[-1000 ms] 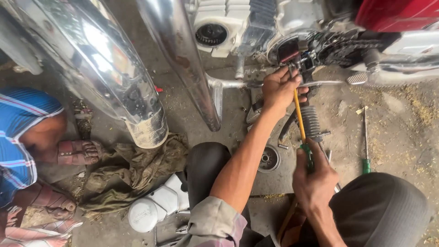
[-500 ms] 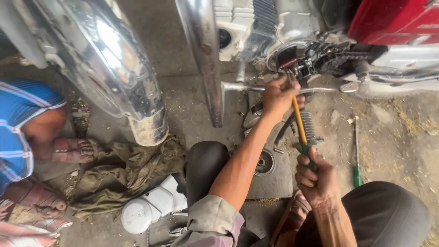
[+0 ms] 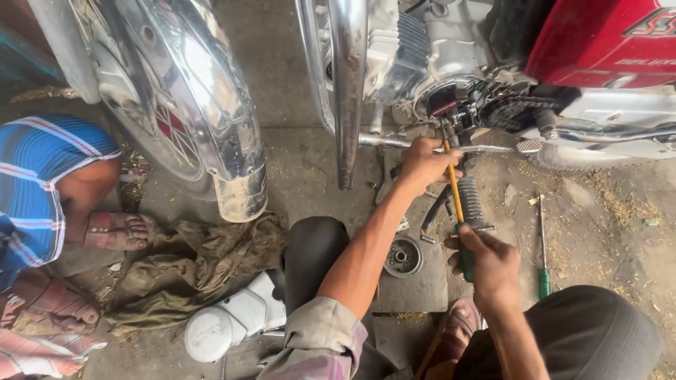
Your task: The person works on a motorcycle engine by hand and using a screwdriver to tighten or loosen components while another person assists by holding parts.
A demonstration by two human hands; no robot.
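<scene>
My right hand (image 3: 491, 264) grips the green handle of a long screwdriver with a yellow shaft (image 3: 454, 186). Its tip reaches up into the open sprocket area (image 3: 461, 112) of a red motorcycle, beside the chain (image 3: 517, 109). My left hand (image 3: 422, 163) wraps around the upper part of the yellow shaft, close to the footpeg bar (image 3: 394, 141). My knees frame the lower part of the view.
A second green-handled screwdriver (image 3: 542, 246) lies on the ground at right. A round metal part (image 3: 403, 257) sits on the ground between my legs. A white cover (image 3: 229, 324) and an oily rag (image 3: 197, 264) lie at left. Another person's sandalled foot (image 3: 116, 229) rests beside a chrome mudguard (image 3: 204, 112).
The view has shifted so the motorcycle and my hands sit lower in the frame. Both hands keep their hold on the screwdriver at the sprocket area.
</scene>
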